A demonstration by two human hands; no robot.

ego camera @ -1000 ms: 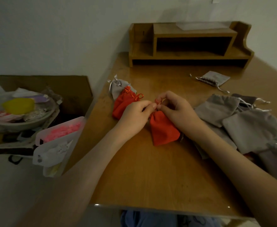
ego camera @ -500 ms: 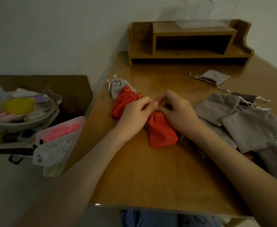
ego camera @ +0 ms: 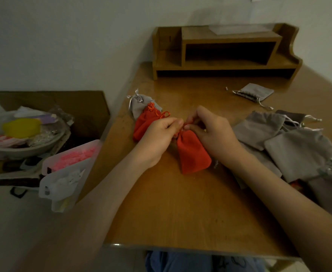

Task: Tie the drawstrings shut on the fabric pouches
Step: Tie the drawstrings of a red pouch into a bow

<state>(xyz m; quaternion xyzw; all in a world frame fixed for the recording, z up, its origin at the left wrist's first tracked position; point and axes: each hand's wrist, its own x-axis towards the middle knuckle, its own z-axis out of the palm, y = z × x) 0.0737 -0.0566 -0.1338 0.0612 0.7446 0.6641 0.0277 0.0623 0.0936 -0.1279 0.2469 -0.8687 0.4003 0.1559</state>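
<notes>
The red pouch lies on the counter, between both hands. The left hand and the right hand pinch its thin string at the neck, with the fingers pressed close together. The string is small and slippery, so it might slide out and leave the knot loose. A hard pull might drag the pouch away.

The fingers cover the drawstring of the red pouch. The rightmost grey pouch runs off the picture's edge.
</notes>
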